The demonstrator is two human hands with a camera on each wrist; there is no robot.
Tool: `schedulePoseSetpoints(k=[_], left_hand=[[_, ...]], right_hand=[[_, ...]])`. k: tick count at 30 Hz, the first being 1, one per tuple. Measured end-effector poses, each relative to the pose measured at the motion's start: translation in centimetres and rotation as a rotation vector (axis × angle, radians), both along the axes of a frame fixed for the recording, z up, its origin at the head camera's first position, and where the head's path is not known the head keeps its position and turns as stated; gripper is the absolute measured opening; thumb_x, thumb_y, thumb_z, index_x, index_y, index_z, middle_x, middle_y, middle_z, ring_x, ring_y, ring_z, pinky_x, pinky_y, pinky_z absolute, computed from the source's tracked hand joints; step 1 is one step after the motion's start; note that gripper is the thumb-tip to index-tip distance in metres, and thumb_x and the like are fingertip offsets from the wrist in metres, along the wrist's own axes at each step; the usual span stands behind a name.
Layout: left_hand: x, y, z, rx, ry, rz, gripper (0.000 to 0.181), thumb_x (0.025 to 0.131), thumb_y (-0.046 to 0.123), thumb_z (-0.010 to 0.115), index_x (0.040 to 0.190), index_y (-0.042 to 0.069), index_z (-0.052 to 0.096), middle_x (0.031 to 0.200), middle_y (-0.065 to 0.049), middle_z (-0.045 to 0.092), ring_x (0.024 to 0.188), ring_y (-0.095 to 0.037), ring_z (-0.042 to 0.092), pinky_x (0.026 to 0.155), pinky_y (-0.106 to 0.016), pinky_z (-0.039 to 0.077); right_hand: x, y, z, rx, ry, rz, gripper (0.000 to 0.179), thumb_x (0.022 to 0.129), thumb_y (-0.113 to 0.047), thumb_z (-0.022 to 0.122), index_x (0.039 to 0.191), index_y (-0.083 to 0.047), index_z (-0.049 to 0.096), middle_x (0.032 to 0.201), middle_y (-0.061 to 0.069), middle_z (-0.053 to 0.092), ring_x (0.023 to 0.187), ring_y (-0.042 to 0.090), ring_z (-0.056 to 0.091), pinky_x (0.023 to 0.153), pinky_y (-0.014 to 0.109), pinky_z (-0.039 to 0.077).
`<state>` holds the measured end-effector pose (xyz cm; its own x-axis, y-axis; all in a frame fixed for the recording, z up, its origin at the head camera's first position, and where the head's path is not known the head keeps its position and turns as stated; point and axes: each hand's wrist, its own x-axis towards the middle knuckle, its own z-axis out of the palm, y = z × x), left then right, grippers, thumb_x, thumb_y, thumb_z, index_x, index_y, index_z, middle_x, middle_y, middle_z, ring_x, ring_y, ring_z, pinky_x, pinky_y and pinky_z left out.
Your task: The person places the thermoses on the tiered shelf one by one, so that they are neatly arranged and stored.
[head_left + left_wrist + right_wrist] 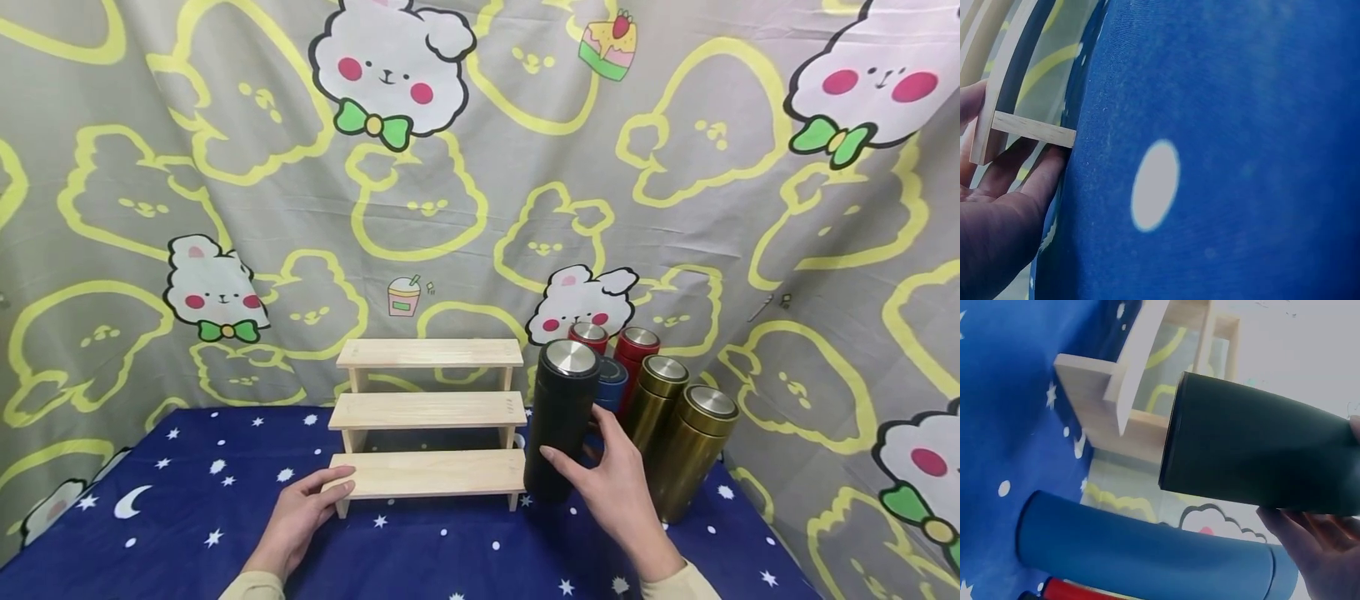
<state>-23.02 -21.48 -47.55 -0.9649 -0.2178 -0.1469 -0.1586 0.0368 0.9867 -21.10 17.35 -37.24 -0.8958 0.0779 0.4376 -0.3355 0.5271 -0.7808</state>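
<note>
At the left, the left hand pinches the near left corner of the stand, thumb on top of the low tier and fingers under it. That is a sound brace: light pressure should be enough, since pulling the corner up could rock the light wood. Its three tiers climb from near to far, with bare wood showing along each.

Just right of the stand, the black flask is in the right hand, roughly upright, its base off the cloth in the right wrist view. The thumb lies across the near side and the fingers curl round behind. Holding on the lower half leaves the tall top free to sway, so a firm wrist and slow movement would serve best. The base calls for most care: it is close to the low tier's right end, and a knock there could shift the stand against the bracing hand.

Behind and to the right of the black flask, the blue flask stands near the right hand's fingers, with two red flasks farther back. Two gold flasks stand at the far right, just beyond the knuckles; swinging the elbow wide could tip them.
</note>
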Motion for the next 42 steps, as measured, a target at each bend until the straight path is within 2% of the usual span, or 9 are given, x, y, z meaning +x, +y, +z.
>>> schedulePoseSetpoints(k=[8, 16, 23, 30, 42], left_hand=[[-0.2, 0.1, 0.0, -0.015, -0.003, -0.002, 0.044, 0.085, 0.02, 0.079, 0.121, -0.002, 0.068, 0.144, -0.031, 0.04, 0.122, -0.033, 0.05, 0.099, -0.049, 0.043], [-0.2, 0.2, 0.2, -0.03, 0.003, 0.007, 0.041, 0.084, 0.018, 0.08, 0.118, -0.002, 0.069, 0.142, -0.031, 0.043, 0.117, -0.03, 0.054, 0.096, -0.046, 0.047], [-0.1, 0.0, 0.1, -0.027, -0.012, 0.018, 0.04, 0.084, 0.017, 0.08, 0.118, -0.002, 0.07, 0.142, -0.031, 0.043, 0.118, -0.03, 0.054, 0.096, -0.046, 0.047], [0.0, 0.4, 0.3, -0.086, -0.007, 0.027, 0.038, 0.084, 0.018, 0.079, 0.116, -0.001, 0.071, 0.14, -0.031, 0.045, 0.112, -0.028, 0.058, 0.094, -0.045, 0.049], [0.0, 0.2, 0.1, -0.074, -0.003, 0.029, 0.038, 0.084, 0.017, 0.08, 0.116, -0.002, 0.071, 0.139, -0.029, 0.047, 0.106, -0.022, 0.06, 0.092, -0.043, 0.051]], right_hand=[[-0.6, -1.1, 1.2, -0.04, 0.054, 0.043, 0.073, 0.074, -0.037, 0.088, 0.133, -0.012, 0.053, 0.123, 0.007, 0.06, 0.109, 0.027, 0.061, 0.085, 0.047, 0.054], [-1.4, -2.5, 2.5, -0.099, -0.001, 0.097, 0.072, 0.076, -0.038, 0.086, 0.134, -0.013, 0.052, 0.121, 0.005, 0.061, 0.106, 0.023, 0.061, 0.087, 0.046, 0.054], [-2.1, -3.6, 2.8, -0.105, 0.009, 0.143, 0.07, 0.077, -0.034, 0.087, 0.135, -0.015, 0.052, 0.123, 0.004, 0.06, 0.108, 0.022, 0.061, 0.089, 0.044, 0.053], [-2.8, -4.3, 3.5, -0.094, 0.006, 0.174, 0.068, 0.077, -0.032, 0.086, 0.134, -0.016, 0.053, 0.123, 0.004, 0.06, 0.109, 0.023, 0.06, 0.087, 0.044, 0.054], [-4.2, -5.5, 4.0, -0.116, -0.024, 0.203, 0.074, 0.077, -0.036, 0.086, 0.138, -0.015, 0.05, 0.128, 0.005, 0.058, 0.115, 0.026, 0.056, 0.089, 0.047, 0.052]])
